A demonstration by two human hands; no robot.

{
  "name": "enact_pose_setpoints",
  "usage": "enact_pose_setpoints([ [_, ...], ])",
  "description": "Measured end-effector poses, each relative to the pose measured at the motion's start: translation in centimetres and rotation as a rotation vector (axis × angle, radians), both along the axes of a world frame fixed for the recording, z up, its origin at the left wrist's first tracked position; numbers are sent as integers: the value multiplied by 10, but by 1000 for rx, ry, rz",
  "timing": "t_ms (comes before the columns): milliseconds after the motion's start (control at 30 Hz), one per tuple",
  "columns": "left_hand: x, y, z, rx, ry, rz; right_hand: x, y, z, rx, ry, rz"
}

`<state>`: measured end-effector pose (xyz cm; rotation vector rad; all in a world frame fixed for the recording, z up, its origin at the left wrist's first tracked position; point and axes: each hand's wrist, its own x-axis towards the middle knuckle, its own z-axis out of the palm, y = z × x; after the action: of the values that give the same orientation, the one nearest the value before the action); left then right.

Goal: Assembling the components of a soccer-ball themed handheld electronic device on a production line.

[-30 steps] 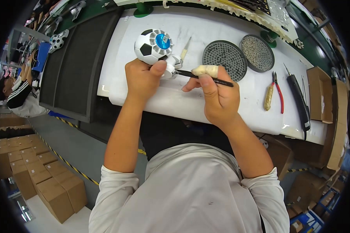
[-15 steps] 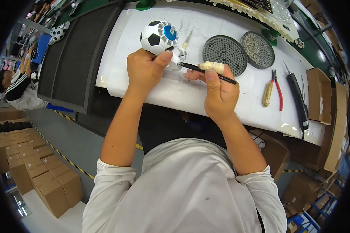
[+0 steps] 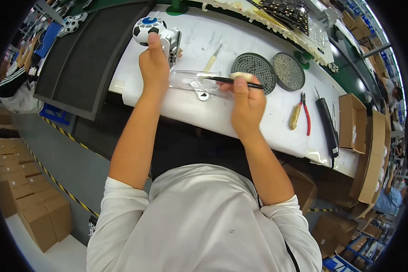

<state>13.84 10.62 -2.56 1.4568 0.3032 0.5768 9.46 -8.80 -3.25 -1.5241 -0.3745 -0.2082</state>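
My left hand [image 3: 155, 68] grips a white toy with a black-and-white soccer-ball head [image 3: 146, 31], its thumb pressed on the ball. A blue round patch shows on top of the ball, and white jointed parts and metal-looking bits face right. My right hand [image 3: 248, 102] holds slim black tweezers [image 3: 254, 85] pointing left, and a cream wrap [image 3: 241, 75] covers one fingertip. Below the tweezers' tip lies a transparent plastic piece [image 3: 181, 80] with a small white part [image 3: 202, 94] bearing a black triangle. A craft knife [image 3: 211, 60] rests just beyond.
Two round grey trays stand right of centre, one with dark pegs or holes [image 3: 263, 68], one full of small metal pieces [image 3: 288, 71]. Cutting pliers [image 3: 299, 113], a black electric screwdriver [image 3: 327, 124] and a cardboard box [image 3: 352, 122] lie farther right. A dark conveyor [image 3: 77, 59] runs at left.
My left hand has carried the toy left and away from the tweezers, turning it. The transparent piece and small white part now show between the hands. The view has shifted slightly.
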Motion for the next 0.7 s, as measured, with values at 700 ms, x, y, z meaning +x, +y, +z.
enact_pose_setpoints([
  [700, -85, 24, 58, -902, -344, -783, -6, 11, 14, -731, -494, 109],
])
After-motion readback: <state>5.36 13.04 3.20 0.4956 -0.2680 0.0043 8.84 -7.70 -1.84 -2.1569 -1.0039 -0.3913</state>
